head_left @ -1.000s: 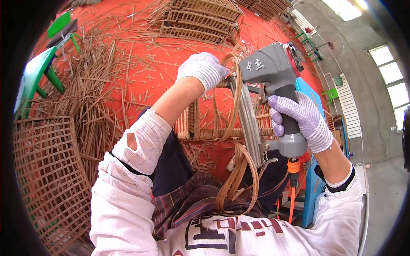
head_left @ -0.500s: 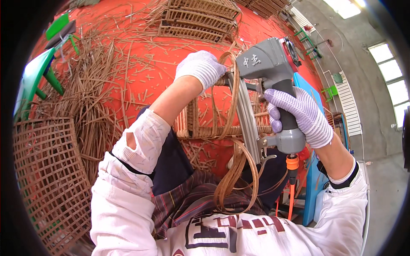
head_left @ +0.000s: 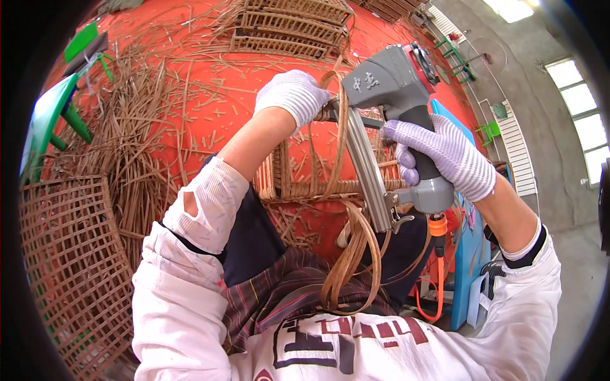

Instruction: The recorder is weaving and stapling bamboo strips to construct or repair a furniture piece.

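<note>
My right hand (head_left: 448, 152), in a striped knit glove, is wrapped round the dark grip of a grey air nail gun (head_left: 389, 81). The gun's nose points left, beside my left fingertips, and its silver magazine (head_left: 367, 168) slants down toward me. My left hand (head_left: 289, 96), gloved alike, is closed at the gun's nose on a brown rattan strip (head_left: 344, 130); its fingertips are partly hidden. Below lies a wicker frame (head_left: 318, 189) between my knees, partly covered by the gun. Loose loops of strip (head_left: 356, 254) hang over my lap.
An orange air hose (head_left: 440, 286) runs down from the gun. At left stand a woven lattice panel (head_left: 70, 247), a heap of strips (head_left: 136, 159) and a green stool (head_left: 54, 117). Stacked wicker frames (head_left: 289, 32) lie ahead. A blue board (head_left: 469, 267) stands at right.
The gun and both hands have shifted slightly up and left in the picture. The hose now bends in a loop below the gun. Both grips look the same.
</note>
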`<action>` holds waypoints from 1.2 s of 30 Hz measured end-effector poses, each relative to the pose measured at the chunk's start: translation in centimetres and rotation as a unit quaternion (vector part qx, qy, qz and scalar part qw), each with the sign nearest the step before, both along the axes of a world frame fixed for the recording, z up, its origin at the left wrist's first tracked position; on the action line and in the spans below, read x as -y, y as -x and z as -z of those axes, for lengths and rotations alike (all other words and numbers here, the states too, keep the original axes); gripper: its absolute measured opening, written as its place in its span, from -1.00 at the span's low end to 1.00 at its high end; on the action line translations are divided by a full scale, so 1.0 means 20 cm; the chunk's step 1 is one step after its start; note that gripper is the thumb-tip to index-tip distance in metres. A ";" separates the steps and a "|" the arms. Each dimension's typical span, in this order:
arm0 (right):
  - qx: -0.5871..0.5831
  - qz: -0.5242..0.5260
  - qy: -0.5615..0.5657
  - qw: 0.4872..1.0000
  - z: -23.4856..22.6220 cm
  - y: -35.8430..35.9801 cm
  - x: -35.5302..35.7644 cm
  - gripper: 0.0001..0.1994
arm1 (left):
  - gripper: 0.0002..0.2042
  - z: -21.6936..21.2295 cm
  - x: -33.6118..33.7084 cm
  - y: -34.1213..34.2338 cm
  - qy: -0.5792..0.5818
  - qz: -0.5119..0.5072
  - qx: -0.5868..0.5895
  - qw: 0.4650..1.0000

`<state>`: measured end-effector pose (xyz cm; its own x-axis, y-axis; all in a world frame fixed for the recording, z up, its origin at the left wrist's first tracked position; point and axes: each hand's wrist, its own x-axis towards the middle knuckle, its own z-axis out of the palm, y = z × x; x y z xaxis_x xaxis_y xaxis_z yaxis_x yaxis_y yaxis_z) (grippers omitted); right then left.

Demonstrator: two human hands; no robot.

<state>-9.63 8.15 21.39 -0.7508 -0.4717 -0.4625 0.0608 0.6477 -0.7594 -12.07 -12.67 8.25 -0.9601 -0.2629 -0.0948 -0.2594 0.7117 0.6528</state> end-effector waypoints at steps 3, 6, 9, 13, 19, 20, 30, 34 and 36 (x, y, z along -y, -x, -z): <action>-0.014 -0.010 -0.002 1.000 0.00 0.01 0.01 -0.65 | -0.62 -0.02 0.00 -0.01 0.006 -0.010 -0.024 1.000; -0.020 -0.018 0.010 1.000 0.02 0.03 -0.04 -0.65 | -0.59 -0.03 -0.01 -0.01 0.006 -0.002 -0.007 1.000; -0.005 0.014 0.059 0.998 -0.01 -0.01 -0.09 -0.69 | -0.57 0.02 0.02 -0.01 0.036 -0.006 -0.017 0.999; -0.013 0.118 0.137 0.983 -0.04 -0.01 -0.39 -0.73 | -0.57 0.01 -0.02 -0.06 0.014 -0.016 -0.054 0.998; -0.054 0.280 0.245 0.927 -0.02 -0.01 -1.08 -0.77 | -0.57 0.04 -0.02 -0.08 -0.006 -0.003 -0.074 0.997; -0.066 0.314 0.238 0.917 0.01 -0.01 -1.20 -0.79 | -0.57 0.13 0.01 -0.07 0.055 0.013 -0.164 0.985; -0.181 0.443 0.049 0.877 0.63 -0.06 -2.53 -0.75 | -0.58 0.05 -0.06 -0.10 0.079 -0.020 -0.140 0.987; -0.100 0.541 0.111 0.827 0.74 -0.12 -2.80 -0.74 | -0.62 0.11 -0.04 -0.10 0.047 -0.037 -0.162 0.985; -0.093 0.552 0.138 0.817 0.75 -0.15 -2.82 -0.74 | -0.63 0.11 -0.03 -0.10 0.039 -0.040 -0.160 0.986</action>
